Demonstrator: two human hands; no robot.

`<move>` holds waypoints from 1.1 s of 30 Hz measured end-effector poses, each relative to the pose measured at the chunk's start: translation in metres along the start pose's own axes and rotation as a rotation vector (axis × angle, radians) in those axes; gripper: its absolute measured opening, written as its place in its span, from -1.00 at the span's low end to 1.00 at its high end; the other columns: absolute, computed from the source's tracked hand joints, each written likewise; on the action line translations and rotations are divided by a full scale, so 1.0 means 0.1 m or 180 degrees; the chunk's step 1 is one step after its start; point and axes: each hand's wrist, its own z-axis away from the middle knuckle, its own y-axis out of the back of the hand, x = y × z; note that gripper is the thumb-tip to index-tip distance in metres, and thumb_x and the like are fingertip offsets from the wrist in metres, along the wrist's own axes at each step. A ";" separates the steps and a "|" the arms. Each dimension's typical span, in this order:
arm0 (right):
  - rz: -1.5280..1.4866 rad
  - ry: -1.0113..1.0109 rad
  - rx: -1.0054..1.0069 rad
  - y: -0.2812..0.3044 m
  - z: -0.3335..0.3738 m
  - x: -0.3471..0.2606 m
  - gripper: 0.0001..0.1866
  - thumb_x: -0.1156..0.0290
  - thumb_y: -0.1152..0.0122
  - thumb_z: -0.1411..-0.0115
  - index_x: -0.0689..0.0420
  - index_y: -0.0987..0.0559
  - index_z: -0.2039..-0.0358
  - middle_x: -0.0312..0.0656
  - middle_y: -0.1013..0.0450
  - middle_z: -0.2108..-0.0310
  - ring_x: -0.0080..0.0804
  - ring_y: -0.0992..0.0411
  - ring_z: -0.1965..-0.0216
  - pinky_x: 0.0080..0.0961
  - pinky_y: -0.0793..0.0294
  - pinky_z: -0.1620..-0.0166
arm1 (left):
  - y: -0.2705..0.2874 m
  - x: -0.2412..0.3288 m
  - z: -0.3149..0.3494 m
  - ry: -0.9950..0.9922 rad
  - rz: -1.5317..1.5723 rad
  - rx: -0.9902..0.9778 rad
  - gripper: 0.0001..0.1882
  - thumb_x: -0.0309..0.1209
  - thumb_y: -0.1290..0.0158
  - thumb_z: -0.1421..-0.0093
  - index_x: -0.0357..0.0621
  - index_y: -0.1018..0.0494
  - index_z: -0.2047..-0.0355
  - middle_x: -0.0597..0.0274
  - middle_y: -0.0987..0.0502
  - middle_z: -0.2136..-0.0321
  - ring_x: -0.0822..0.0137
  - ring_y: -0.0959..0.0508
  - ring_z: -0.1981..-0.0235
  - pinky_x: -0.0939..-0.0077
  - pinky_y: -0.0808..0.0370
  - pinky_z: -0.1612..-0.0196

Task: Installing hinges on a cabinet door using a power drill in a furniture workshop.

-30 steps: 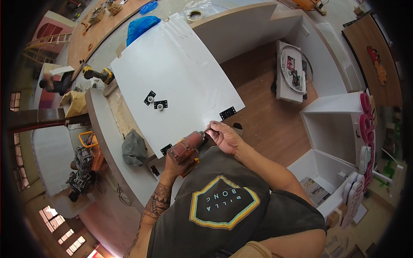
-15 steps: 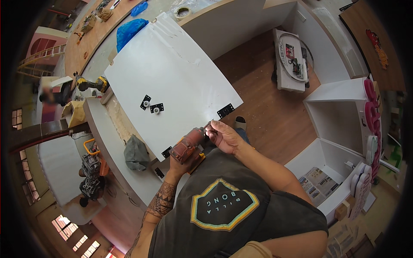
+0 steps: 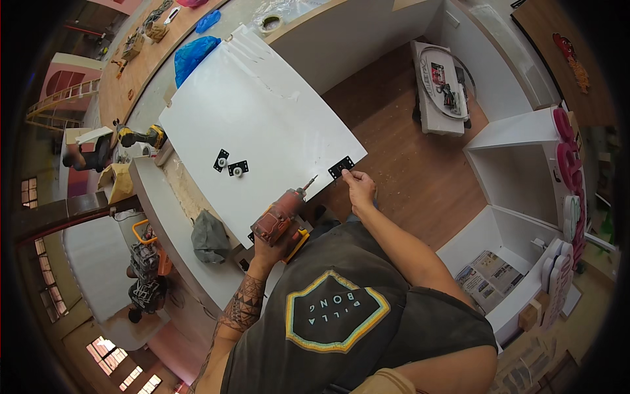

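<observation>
My left hand (image 3: 268, 252) is wrapped round the grip of a red cordless drill driver (image 3: 279, 217), whose bit points up and right over the white panel (image 3: 269, 125). My right hand (image 3: 360, 190) is at the panel's near right corner, fingertips pinched against a black mounting plate (image 3: 340, 167) with holes. Whatever the fingertips pinch is too small to make out. Two black plate casters (image 3: 237, 169) lie loose together, left of the panel's middle. Another black plate (image 3: 251, 237) at the near left corner is mostly hidden by the driver.
A yellow-and-black drill (image 3: 141, 135) lies left of the panel, near a grey plastic bag (image 3: 210, 238). Blue plastic (image 3: 195, 58) touches the far left corner. White open cabinets (image 3: 508, 157) stand to the right. Beyond the panel, a white box (image 3: 441, 92) rests on the brown floor (image 3: 407, 197).
My right hand has left the driver's tip and moved up and right to the black corner plate. The driver has drawn slightly down and left, and its bit is now bare.
</observation>
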 end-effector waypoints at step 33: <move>0.0609 0.0017 0.0093 0.18 -0.21 -0.17 -0.64 0.19 -0.52 -0.24 0.26 -0.64 0.25 -0.15 -0.68 0.36 -0.51 -0.58 0.28 -0.55 -0.50 0.08 | -0.06 -0.16 0.18 -0.0737 -0.0746 -0.0084 -0.73 -0.30 -0.33 -0.22 -0.14 -0.61 0.15 0.19 -0.68 0.26 0.24 -0.70 0.22 0.31 -0.61 0.16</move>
